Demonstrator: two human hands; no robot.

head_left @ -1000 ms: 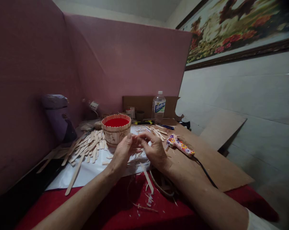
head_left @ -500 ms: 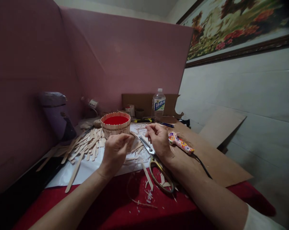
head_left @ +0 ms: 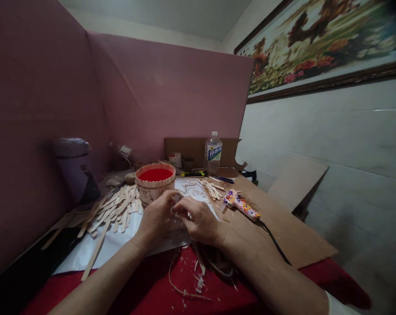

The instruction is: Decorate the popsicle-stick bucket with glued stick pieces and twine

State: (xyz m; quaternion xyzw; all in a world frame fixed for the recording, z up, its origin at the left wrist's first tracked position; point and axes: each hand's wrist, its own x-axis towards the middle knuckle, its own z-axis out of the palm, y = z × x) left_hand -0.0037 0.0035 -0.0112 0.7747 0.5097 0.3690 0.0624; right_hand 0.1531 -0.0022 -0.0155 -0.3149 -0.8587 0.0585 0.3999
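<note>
My left hand (head_left: 156, 217) and my right hand (head_left: 198, 220) meet over the white sheet (head_left: 119, 238), fingertips pinched together on something small that I cannot make out. Just behind them stands a round basket of wooden sticks (head_left: 154, 182) with a red inside. A heap of flat wooden sticks (head_left: 114, 205) lies to the left of my left hand. Under my right wrist, scissor handles (head_left: 219, 267) partly show among wood shavings on the red cloth (head_left: 145, 293).
A dotted glue gun (head_left: 241, 205) with a black cord lies on brown cardboard (head_left: 289, 227) to the right. At the back stand a water bottle (head_left: 212, 151), a yellow knife (head_left: 193, 173) and a blue pen (head_left: 224, 179). A purple appliance (head_left: 73, 168) stands left, and pink boards wall in the left and back.
Half a second ago the hands were apart, the right one beside the scissors. Now they have come together again over the sheet, and the right wrist covers most of the scissors.
</note>
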